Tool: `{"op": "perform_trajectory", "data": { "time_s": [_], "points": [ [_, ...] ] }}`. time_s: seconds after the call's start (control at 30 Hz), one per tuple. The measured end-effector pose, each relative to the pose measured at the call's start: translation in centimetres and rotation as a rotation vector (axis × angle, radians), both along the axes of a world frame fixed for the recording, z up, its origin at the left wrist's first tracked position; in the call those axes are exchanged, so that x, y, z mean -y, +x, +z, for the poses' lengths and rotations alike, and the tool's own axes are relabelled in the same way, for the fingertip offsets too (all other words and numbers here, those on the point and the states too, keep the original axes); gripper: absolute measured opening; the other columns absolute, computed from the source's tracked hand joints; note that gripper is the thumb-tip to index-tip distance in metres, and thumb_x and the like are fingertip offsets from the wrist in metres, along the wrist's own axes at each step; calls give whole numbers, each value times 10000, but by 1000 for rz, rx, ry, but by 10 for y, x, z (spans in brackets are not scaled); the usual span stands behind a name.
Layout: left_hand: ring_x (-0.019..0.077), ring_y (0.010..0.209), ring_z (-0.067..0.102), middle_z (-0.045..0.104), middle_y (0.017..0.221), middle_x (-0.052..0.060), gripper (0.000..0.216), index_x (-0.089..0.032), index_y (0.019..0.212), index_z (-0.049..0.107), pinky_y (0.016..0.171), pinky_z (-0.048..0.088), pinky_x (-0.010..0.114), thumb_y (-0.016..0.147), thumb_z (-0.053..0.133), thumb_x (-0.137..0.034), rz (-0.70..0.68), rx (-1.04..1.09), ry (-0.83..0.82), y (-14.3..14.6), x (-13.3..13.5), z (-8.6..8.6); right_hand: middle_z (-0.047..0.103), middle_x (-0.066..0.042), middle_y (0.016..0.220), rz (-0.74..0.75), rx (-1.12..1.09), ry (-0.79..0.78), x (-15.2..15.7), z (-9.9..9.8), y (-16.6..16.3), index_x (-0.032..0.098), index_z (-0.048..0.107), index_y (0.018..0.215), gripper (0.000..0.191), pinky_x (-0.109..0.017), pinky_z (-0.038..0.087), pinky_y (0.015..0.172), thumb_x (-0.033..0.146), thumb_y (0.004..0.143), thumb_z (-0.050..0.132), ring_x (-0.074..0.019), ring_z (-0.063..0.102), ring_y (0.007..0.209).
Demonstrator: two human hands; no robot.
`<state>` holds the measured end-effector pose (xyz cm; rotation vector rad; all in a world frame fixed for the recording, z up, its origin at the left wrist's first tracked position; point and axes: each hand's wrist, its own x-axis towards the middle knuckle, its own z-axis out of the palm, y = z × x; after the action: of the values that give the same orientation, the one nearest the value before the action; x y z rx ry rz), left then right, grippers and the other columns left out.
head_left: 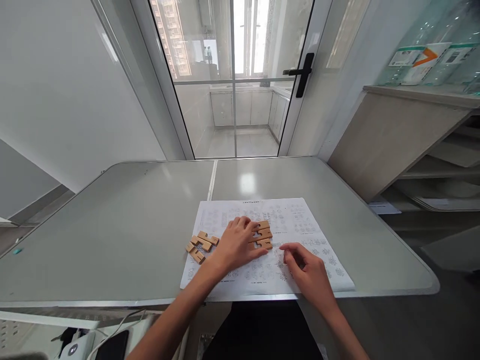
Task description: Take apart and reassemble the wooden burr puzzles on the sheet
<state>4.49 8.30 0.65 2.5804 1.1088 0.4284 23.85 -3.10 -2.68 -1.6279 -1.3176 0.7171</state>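
A row of notched wooden puzzle pieces lies side by side on a printed sheet. My left hand covers the left part of this row, its fingers along the far side and its thumb along the near side, gripping the pieces against the paper. Just right of the row, my right hand hovers low over the sheet with fingers loosely curled. A gap shows between its thumb and forefinger, and nothing is visible in it. More notched wooden pieces lie in a loose group left of my left hand, at the sheet's left edge.
The sheet rests on a grey table with a seam and rounded corners. Beyond stands a glass door with a black handle. At right, a shelf unit carries large plastic bottles. A phone and cables lie below left.
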Motion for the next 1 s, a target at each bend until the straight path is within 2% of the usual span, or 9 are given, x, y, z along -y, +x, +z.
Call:
{"op": "perform_trajectory", "data": {
  "time_s": [0.07,0.2,0.33,0.4,0.57,0.77,0.9,1.0],
  "points": [
    [341,1147,562,600,1249,127,560,-227,1238,612,987,495,506,790,822,-490,24,45,8,5,12,-5,672,-17,730,-4,-4,1,0,-1,0,212,735,1011,357,-284,481,599,501,980,528,-191,592,630],
    [336,1199,548,605,1264,110,627,-231,1262,585,1027,479,513,781,828,-551,37,166,-42,10,28,-13,699,-27,779,0,-25,-4,0,-2,0,218,718,996,340,-298,502,634,502,990,532,-203,622,672],
    [303,1178,572,653,1227,94,345,-214,1262,582,1027,467,488,970,658,-381,130,228,-74,9,29,-17,699,-48,931,26,-2,41,-2,-1,-1,233,699,998,273,-307,519,650,458,1006,545,-201,634,730],
    [294,1138,589,671,1161,90,252,-204,1236,598,1012,464,481,1000,600,-292,170,241,-71,8,26,-19,675,-65,1041,72,40,71,-3,-1,-2,242,695,1018,230,-320,534,665,437,998,575,-205,643,772],
    [291,1054,584,661,1053,85,149,-187,1106,659,960,463,473,992,601,-266,212,194,-97,8,23,-21,625,-82,1201,213,221,153,-5,-3,-5,286,695,1114,189,-427,543,933,368,944,688,-286,613,1112],
    [286,1034,564,639,1049,94,200,-180,934,646,943,456,469,1010,589,-356,199,166,-104,8,22,-22,667,-58,1152,317,298,135,-4,-5,-2,306,674,1136,321,-450,525,949,351,856,825,-300,581,1127],
    [270,979,575,653,1019,77,198,-196,932,615,910,456,447,1025,556,-360,171,207,-80,2,25,-20,696,-41,1065,349,323,113,-5,-7,-1,289,679,1015,245,-440,517,904,339,842,845,-296,592,1073],
    [249,920,594,670,996,61,187,-208,951,580,854,462,400,1045,509,-354,189,287,-125,-5,33,-17,703,-33,1040,346,345,88,-4,-6,-2,286,683,994,240,-427,513,858,349,837,853,-286,603,1016]
  ]
}}
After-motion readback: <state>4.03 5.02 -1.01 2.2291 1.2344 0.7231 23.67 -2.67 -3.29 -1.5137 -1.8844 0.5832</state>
